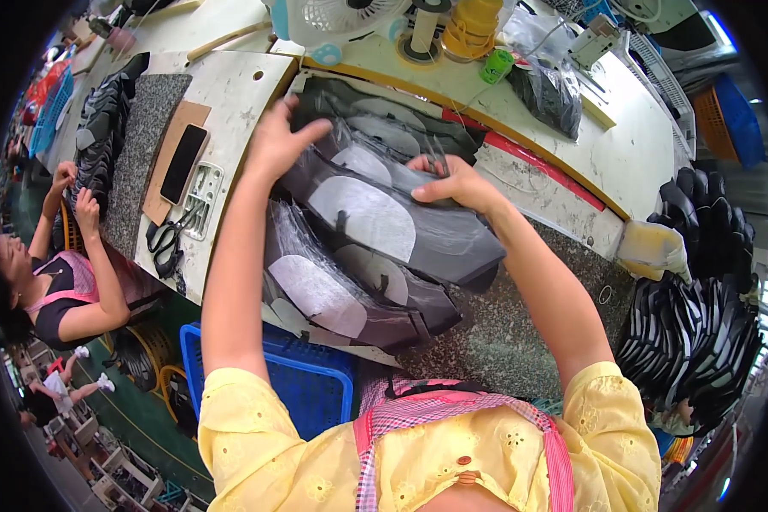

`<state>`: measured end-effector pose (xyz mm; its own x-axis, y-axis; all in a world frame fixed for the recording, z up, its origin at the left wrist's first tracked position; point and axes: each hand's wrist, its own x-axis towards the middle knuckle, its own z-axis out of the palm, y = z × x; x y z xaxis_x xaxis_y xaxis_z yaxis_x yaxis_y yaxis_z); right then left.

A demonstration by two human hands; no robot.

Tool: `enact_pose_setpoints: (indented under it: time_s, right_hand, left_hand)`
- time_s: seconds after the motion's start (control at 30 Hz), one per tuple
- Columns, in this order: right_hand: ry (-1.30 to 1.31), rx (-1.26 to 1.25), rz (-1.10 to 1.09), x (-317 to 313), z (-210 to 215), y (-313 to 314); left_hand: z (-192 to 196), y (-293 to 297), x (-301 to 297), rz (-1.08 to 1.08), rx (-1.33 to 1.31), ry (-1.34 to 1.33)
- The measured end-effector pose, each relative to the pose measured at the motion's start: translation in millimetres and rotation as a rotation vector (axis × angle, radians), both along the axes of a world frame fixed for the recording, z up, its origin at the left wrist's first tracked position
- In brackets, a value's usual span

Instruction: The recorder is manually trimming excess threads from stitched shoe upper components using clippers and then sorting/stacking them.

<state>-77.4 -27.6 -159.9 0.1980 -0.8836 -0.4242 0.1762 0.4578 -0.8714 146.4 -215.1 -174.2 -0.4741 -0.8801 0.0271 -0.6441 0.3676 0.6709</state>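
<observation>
A: Starting at your far left, what's there?

B: A co-worker (68, 282) in a dark top sits at the neighbouring station with both arms raised to a stack of dark pieces (102, 128). Nearer you, on the pale part of your desk (230, 94), a black phone (184, 162) lies on a brown cardboard sheet (158, 200), and black scissors (164, 241) lie just below it beside a small white tray (201, 189).

A: And my left hand?

B: Your left hand (283, 141) rests on the upper left edge of the top dark shoe-upper piece (401, 222), fingers spread fairly wide, thumb pointing right. It presses rather than grips.

A: Where does that piece sit?

B: In the middle of the desk, on top of a fanned pile of similar dark pieces with pale oval patches (333, 290), which overhangs the desk edge above a blue crate (307, 384).

A: My right hand?

B: Your right hand (452, 181) is pinched narrow on the upper edge of the same top piece, holding it. I can't tell whether something small sits between the fingers.

A: Further right?

B: A yellow thread cone (472, 26) at the back, and a big stack of black pieces (691, 333) at your far right.
</observation>
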Motion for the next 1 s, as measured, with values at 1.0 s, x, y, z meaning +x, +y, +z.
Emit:
enact_pose_setpoints:
  time_s: [1.0]
  right_hand:
    - [1.017,-0.06,-0.471,29.5,-71.6,141.8]
  left_hand:
    - [4.2,234.9,134.1,0.845,0.475,0.734]
